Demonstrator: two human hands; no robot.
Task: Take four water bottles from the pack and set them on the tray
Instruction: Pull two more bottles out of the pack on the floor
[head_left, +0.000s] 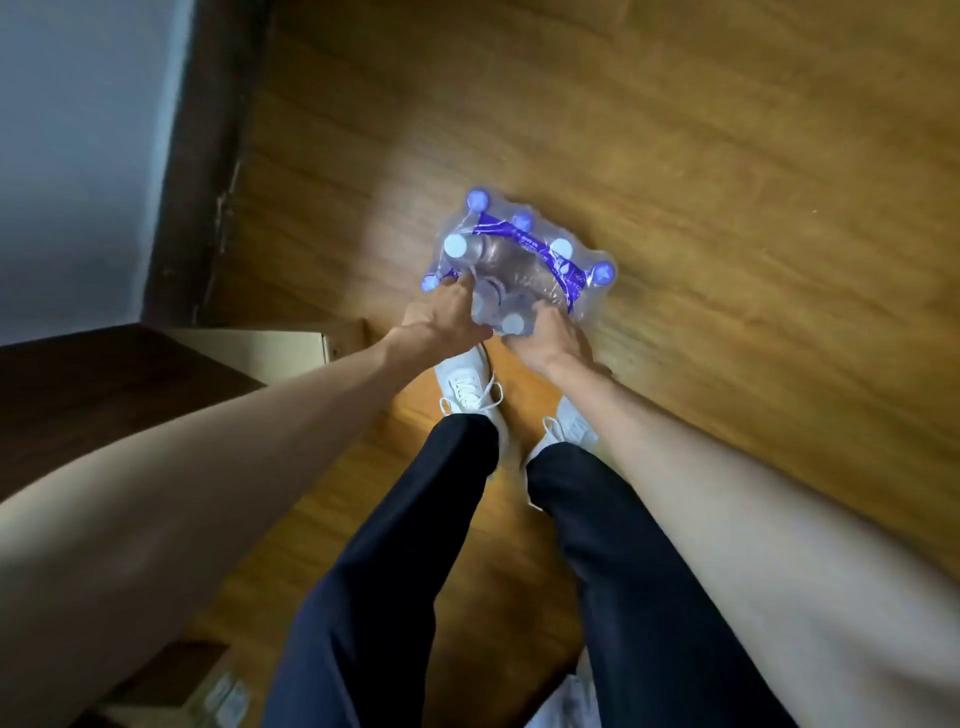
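A shrink-wrapped pack of water bottles (519, 254) with a purple band stands on the wooden floor in front of my feet. Several pale caps show through the clear wrap. My left hand (441, 317) grips the pack's near left edge, fingers curled into the wrap. My right hand (545, 338) is closed around a bottle (511, 322) at the pack's near side; its white cap sticks up between my hands. No tray is in view.
A cardboard box (270, 348) sits at the left beside dark wooden furniture (104, 384). A dark baseboard (208, 156) and a white wall (78, 156) run along the left. Wooden floor (727, 208) stretches to the right. My white shoes (467, 384) stand just behind the pack.
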